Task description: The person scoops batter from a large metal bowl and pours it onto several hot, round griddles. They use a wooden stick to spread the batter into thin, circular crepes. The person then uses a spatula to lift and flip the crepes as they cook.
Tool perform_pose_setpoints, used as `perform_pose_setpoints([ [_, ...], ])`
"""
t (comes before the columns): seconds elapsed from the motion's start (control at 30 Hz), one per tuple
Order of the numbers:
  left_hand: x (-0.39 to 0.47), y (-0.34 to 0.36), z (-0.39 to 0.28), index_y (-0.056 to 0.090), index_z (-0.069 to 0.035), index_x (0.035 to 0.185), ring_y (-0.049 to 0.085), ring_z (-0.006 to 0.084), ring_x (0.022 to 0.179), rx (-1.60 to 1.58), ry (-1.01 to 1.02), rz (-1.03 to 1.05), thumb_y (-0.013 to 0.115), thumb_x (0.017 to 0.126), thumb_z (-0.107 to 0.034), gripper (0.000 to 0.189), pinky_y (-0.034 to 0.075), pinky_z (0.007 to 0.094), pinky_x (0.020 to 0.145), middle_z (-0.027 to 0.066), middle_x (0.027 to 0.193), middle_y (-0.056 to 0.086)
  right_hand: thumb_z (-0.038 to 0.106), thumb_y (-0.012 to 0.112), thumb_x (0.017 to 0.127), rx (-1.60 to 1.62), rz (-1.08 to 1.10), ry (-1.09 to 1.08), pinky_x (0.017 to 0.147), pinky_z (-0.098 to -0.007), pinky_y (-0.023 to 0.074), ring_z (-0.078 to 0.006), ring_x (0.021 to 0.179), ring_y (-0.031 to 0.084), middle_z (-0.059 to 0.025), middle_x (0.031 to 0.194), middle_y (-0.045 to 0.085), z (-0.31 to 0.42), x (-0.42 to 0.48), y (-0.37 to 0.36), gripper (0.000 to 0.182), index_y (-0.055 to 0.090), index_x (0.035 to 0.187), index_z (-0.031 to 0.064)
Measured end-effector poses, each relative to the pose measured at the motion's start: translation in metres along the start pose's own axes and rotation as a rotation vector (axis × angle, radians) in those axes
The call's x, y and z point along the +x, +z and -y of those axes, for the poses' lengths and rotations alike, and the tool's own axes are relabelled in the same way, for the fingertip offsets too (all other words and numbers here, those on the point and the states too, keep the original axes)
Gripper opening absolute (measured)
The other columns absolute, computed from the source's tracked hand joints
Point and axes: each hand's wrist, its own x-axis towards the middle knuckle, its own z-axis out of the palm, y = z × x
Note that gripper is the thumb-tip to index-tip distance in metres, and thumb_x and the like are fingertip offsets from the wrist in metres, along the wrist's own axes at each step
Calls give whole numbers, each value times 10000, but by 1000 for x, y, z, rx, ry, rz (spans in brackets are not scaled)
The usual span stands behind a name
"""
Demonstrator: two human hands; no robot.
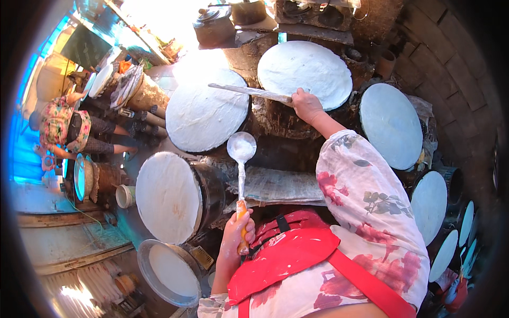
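Observation:
My left hand (236, 230) grips the orange handle of a metal ladle (241, 148), whose bowl is coated with white batter. In my right hand (307, 104) is one end of a long flat wooden stick (251, 91), crusted with white. The stick points left, its far end over a white-coated round surface (206, 115); I cannot tell whether it touches. Just beyond my right hand lies another white-coated round surface (304, 73). Left of the ladle stands a drum-shaped stove (169, 197) with a white round top. A metal basin (169, 274) of white liquid sits at the lower left.
More white round tops (391, 126) curve along the right, beside a brick wall (449, 67). A dark lidded pot (214, 28) stands at the back. Another person (65, 125) bends among stoves at far left. A white bucket (125, 196) is on the floor.

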Motion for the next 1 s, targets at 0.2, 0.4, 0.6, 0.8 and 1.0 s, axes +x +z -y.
perform_pose_setpoints([
  [0.2,19,13,-4,450,-68,1091,388,94,423,-49,-26,-34,485,939,-178,190,334,243,390,21,632,422,138,578,775,254,-262,203,640,-419,491,-326,713,606,-133,801,578,-36,21,-36,87,577,789,52],
  [0.4,30,16,-12,464,-66,1070,388,94,426,-58,-63,-4,499,934,-177,180,333,239,395,16,634,425,198,607,837,533,-593,494,567,-322,437,-197,578,538,-104,659,574,-103,30,-110,176,602,822,23],
  [0.6,41,11,-20,470,-59,1056,382,91,433,4,-115,39,506,930,-179,178,319,234,393,14,634,422,192,656,823,696,-949,626,549,-225,385,-42,595,434,48,654,509,-128,-20,-209,178,612,831,19],
  [0.8,62,5,-35,474,-59,1048,385,92,436,114,-277,188,516,920,-184,184,316,228,391,15,627,415,196,615,811,606,-840,891,545,-234,372,-51,598,441,38,689,513,-104,-144,-330,152,597,811,46],
  [1.0,92,8,-25,487,-52,1024,363,88,410,288,-390,295,528,915,-203,191,295,214,366,11,615,414,209,618,817,496,-585,1119,614,-250,442,-80,688,543,-3,775,578,-80,-297,-404,190,599,907,43],
])
